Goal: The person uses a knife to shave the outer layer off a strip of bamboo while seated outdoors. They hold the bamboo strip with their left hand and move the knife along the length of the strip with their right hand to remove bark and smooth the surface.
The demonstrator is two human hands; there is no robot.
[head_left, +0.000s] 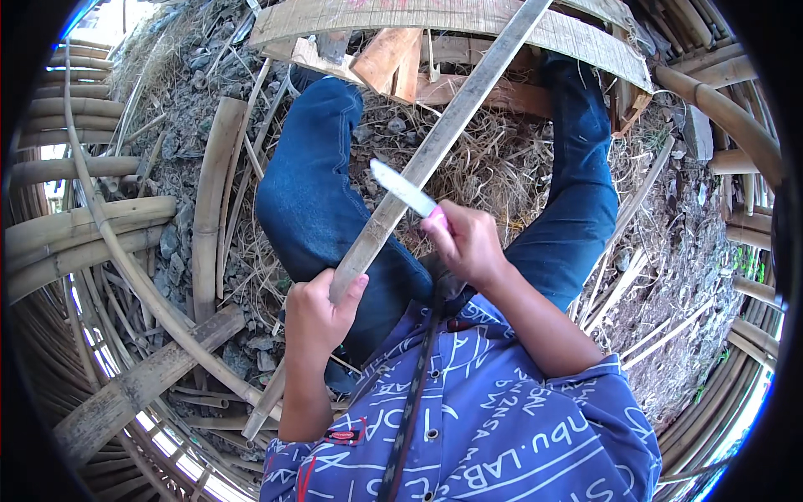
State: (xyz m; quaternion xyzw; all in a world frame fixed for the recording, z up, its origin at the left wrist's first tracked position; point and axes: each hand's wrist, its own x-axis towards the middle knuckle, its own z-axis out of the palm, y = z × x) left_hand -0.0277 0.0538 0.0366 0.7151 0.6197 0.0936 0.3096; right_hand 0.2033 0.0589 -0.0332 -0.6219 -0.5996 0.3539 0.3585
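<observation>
Over the left leg, holding bamboo strip in closed left hand, slanted up across wooden board. Gripping knife in closed right hand, held crosswise over strip.

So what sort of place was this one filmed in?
Probably an open-air bamboo-working spot: bamboo poles line both sides, what look like shavings litter the stony ground, and the right hand holds a knife across a strip.
</observation>
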